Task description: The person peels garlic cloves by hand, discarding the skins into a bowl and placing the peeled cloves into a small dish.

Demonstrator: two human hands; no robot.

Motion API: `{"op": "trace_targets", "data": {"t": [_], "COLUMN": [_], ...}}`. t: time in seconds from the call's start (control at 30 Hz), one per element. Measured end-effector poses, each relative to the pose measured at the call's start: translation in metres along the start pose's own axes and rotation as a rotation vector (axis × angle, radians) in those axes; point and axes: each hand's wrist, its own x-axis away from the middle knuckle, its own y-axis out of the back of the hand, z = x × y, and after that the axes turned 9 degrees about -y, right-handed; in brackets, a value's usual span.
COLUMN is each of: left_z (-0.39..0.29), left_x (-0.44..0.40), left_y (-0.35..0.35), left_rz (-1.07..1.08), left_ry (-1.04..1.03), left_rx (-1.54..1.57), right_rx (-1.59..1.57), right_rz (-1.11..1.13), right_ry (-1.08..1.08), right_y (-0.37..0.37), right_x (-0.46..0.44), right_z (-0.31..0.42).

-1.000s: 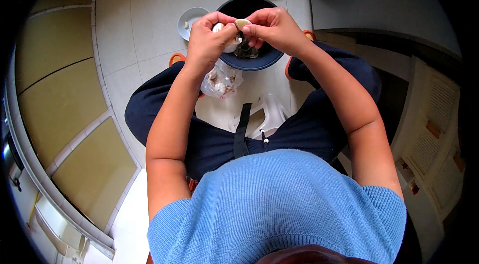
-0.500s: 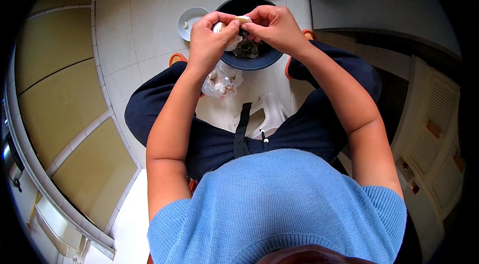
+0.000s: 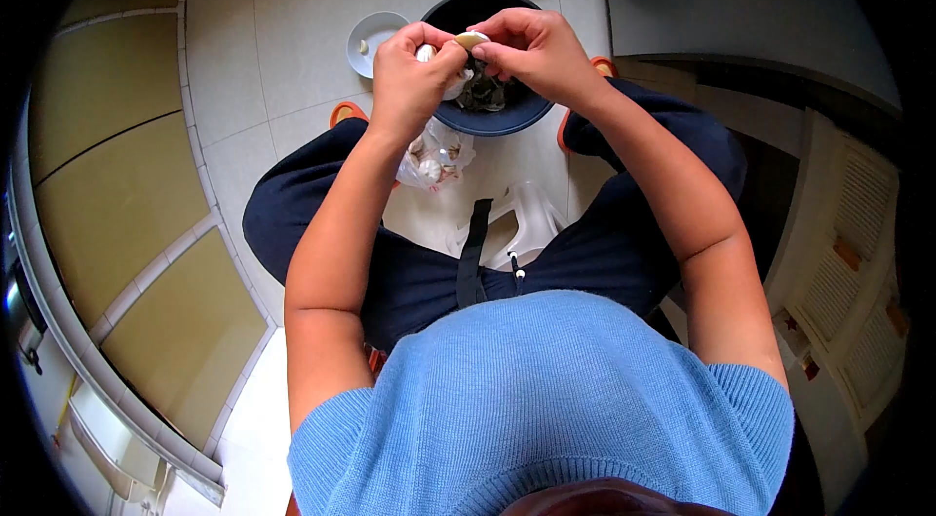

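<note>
One head-worn camera looks forward and down, close over the blue top (image 3: pixel 546 389); edges seem warped.

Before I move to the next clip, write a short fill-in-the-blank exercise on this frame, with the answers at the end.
1. The left hand and right hand pinch a pale garlic clove over a dark tub whose opening faces ____.
2. In the picture, the white plate lies to the ____ of that tub.
3. The knitted top is coloured ____.
4. The footwear is coloured ____.

Answers: up; left; blue; orange.
</note>
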Motion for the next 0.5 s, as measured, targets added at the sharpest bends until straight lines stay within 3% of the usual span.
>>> {"op": "trace_targets", "data": {"t": [0.23,0.5], "left_z": [-0.006,0.000], "left_x": [-0.001,-0.002], "left_y": [0.005,0.003], "left_rz": [0.077,0.055], "left_ry": [0.029,-0.148], "left_rx": [0.122,-0.055], "right_rx": [-0.378,-0.477], "right_rz": [0.087,0.113], "right_ry": [-0.295,-0.376], "right_y": [0.007,0.011], "right_x": [-0.004,-0.006], "right_z": [0.000,-0.003]}}
